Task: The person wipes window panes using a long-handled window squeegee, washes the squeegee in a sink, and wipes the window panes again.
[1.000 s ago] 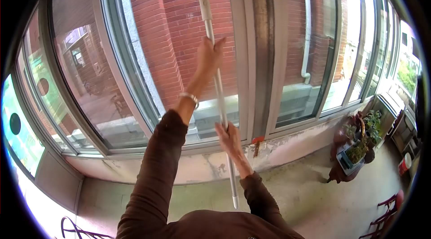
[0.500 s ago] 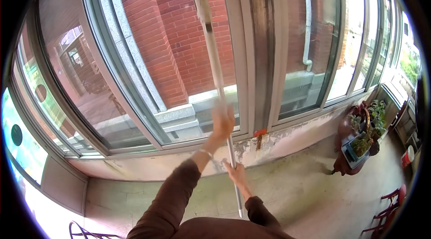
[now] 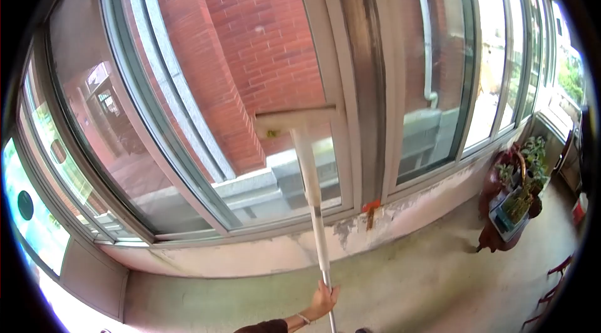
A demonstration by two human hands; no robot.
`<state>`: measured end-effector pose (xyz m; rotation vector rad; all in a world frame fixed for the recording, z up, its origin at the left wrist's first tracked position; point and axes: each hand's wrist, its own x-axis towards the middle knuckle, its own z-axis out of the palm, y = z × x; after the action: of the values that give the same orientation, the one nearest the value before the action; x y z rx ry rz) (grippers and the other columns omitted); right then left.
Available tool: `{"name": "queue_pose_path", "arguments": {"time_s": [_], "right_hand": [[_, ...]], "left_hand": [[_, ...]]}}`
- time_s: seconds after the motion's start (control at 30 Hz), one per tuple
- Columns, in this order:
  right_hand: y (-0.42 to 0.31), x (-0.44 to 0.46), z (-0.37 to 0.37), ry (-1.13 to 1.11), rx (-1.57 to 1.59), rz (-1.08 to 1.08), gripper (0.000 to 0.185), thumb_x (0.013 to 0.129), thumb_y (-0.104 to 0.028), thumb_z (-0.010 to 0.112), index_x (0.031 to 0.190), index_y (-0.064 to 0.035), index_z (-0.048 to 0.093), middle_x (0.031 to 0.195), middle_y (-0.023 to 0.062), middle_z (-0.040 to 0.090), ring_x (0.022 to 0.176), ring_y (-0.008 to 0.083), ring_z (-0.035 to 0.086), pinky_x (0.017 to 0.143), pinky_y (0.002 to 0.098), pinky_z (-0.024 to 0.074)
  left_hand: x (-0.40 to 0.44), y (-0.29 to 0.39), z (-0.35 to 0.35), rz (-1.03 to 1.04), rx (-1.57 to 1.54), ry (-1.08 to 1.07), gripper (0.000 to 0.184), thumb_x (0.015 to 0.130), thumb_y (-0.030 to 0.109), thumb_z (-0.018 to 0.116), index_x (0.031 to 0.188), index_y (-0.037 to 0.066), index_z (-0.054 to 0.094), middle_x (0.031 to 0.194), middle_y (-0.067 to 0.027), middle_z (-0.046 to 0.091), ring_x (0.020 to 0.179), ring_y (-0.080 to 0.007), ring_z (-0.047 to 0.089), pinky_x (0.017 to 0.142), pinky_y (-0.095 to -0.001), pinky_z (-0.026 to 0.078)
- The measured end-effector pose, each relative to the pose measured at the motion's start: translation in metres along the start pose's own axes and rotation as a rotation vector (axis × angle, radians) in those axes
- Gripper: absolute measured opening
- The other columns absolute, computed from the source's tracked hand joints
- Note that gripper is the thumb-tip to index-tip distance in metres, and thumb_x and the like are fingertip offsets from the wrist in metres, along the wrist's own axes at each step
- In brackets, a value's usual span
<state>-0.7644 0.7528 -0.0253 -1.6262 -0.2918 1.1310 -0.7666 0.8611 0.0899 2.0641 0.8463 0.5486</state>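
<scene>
My left hand [image 3: 323,300], with a bracelet at the wrist, is closed around the lower part of a long pale pole [image 3: 319,239] at the bottom of the view. At the pole's top, a wide squeegee head [image 3: 294,117] lies across the pane in front of the red brick wall [image 3: 256,39]. Its right end reaches the window frame [image 3: 341,82]. A small green patch shows near the left end of the head. My right hand is out of view.
Below the windows runs a low wall [image 3: 219,261] with peeling paint and an orange-red mark [image 3: 371,206]. Potted plants [image 3: 518,204] stand on a brown stand at the right. A red-and-white container [image 3: 579,209] and part of a dark red chair [image 3: 551,289] are farther right.
The pole has come down, bringing the squeegee head into full view on the pane. My left hand has moved down with it, and my right hand has left the view.
</scene>
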Motion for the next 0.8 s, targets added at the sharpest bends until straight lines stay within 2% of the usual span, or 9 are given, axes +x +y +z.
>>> {"name": "queue_pose_path", "arguments": {"time_s": [0.1, 0.2, 0.27, 0.33, 0.43, 0.5, 0.53, 0.57, 0.8], "right_hand": [[-0.051, -0.002, 0.0, 0.051, -0.062, -0.11, 0.027, 0.083, -0.029, 0.067, 0.068, -0.0063, 0.06, 0.057, -0.0048, 0.047, 0.054, 0.006, 0.043, 0.045, 0.028, 0.0343], [-0.108, -0.017, -0.002, 0.101, -0.083, -0.234, 0.026, 0.084, -0.029, 0.066, 0.071, -0.0063, 0.061, 0.057, -0.0048, 0.046, 0.054, 0.006, 0.042, 0.045, 0.0279, 0.0342], [-0.14, -0.033, -0.004, 0.119, -0.073, -0.324, 0.026, 0.084, -0.029, 0.066, 0.073, -0.0062, 0.061, 0.057, -0.0047, 0.046, 0.054, 0.0059, 0.042, 0.045, 0.0278, 0.0341], [-0.179, -0.045, -0.004, 0.132, -0.058, -0.438, 0.026, 0.085, -0.029, 0.066, 0.075, -0.0062, 0.062, 0.057, -0.0047, 0.045, 0.054, 0.0059, 0.042, 0.045, 0.0278, 0.034], [-0.292, -0.053, -0.003, 0.075, 0.057, -0.744, 0.026, 0.089, -0.029, 0.063, 0.08, -0.0039, 0.059, 0.059, -0.0019, 0.043, 0.058, 0.0079, 0.042, 0.048, 0.029, 0.035], [-0.404, -0.092, 0.002, 0.24, 0.127, -1.154, 0.025, 0.092, -0.025, 0.058, 0.083, -0.0018, 0.056, 0.061, 0.0014, 0.045, 0.06, 0.0093, 0.042, 0.049, 0.03, 0.0336], [-0.448, -0.1, -0.004, 0.166, 0.164, -1.149, 0.03, 0.095, -0.029, 0.052, 0.081, -0.0019, 0.051, 0.06, 0.0014, 0.041, 0.057, 0.0089, 0.041, 0.047, 0.0299, 0.033], [-0.483, -0.105, -0.009, 0.092, 0.198, -1.148, 0.036, 0.098, -0.033, 0.046, 0.079, -0.0019, 0.046, 0.058, 0.0014, 0.038, 0.055, 0.0085, 0.04, 0.045, 0.0298, 0.0324], [-0.597, -0.131, -0.028, -0.007, 0.193, -1.135, 0.047, 0.098, -0.044, 0.042, 0.078, -0.0021, 0.044, 0.051, 0.0021, 0.035, 0.043, 0.0114, 0.037, 0.039, 0.0314, 0.0293]], "left_hand": [[-0.01, 0.033, -0.025, -0.12, -0.216, -0.182, 0.042, 0.086, 0.025, 0.065, 0.107, -0.005, 0.043, 0.059, -0.0086, 0.057, 0.051, -0.0185, 0.058, 0.044, -0.0347, 0.044], [-0.019, 0.076, -0.05, -0.3, -0.853, -0.195, 0.041, 0.09, 0.024, 0.052, 0.126, 0.007, 0.045, 0.096, -0.0044, 0.065, 0.054, -0.0065, 0.042, 0.047, -0.0247, 0.036], [0.017, 0.135, -0.083, 0.053, -0.411, -0.117, 0.042, 0.086, 0.03, 0.065, 0.108, 0.001, 0.045, 0.064, -0.0062, 0.058, 0.054, -0.0164, 0.057, 0.047, -0.0359, 0.044], [0.075, 0.182, -0.116, 0.399, -0.274, 0.024, 0.033, 0.087, 0.029, 0.063, 0.104, 0.003, 0.053, 0.064, -0.0048, 0.054, 0.053, -0.0152, 0.052, 0.047, -0.0336, 0.042], [0.134, 0.341, -0.2, 0.416, -0.614, 0.037, 0.025, 0.093, 0.02, 0.056, 0.114, 0.005, 0.052, 0.072, 0.0026, 0.057, 0.058, -0.0123, 0.054, 0.046, -0.0311, 0.042], [0.171, 0.432, -0.249, 0.573, -0.576, 0.1, 0.026, 0.093, 0.018, 0.054, 0.114, 0.004, 0.05, 0.089, -0.0012, 0.055, 0.078, -0.0141, 0.051, 0.068, -0.0326, 0.042], [0.188, 0.478, -0.273, 0.65, -0.556, 0.134, 0.026, 0.093, 0.018, 0.054, 0.114, 0.003, 0.048, 0.097, -0.0032, 0.054, 0.088, -0.015, 0.05, 0.079, -0.0333, 0.043], [0.215, 0.514, -0.281, 0.906, -0.526, 0.382, 0.027, 0.092, 0.021, 0.055, 0.108, 0.001, 0.047, 0.083, -0.005, 0.052, 0.074, -0.019, 0.048, 0.066, -0.038, 0.042], [0.333, 0.604, -0.32, 0.986, -0.205, 0.684, 0.036, 0.088, 0.032, 0.061, 0.093, -0.001, 0.046, 0.073, -0.0229, 0.056, 0.067, -0.0395, 0.055, 0.059, -0.048, 0.041]]}}
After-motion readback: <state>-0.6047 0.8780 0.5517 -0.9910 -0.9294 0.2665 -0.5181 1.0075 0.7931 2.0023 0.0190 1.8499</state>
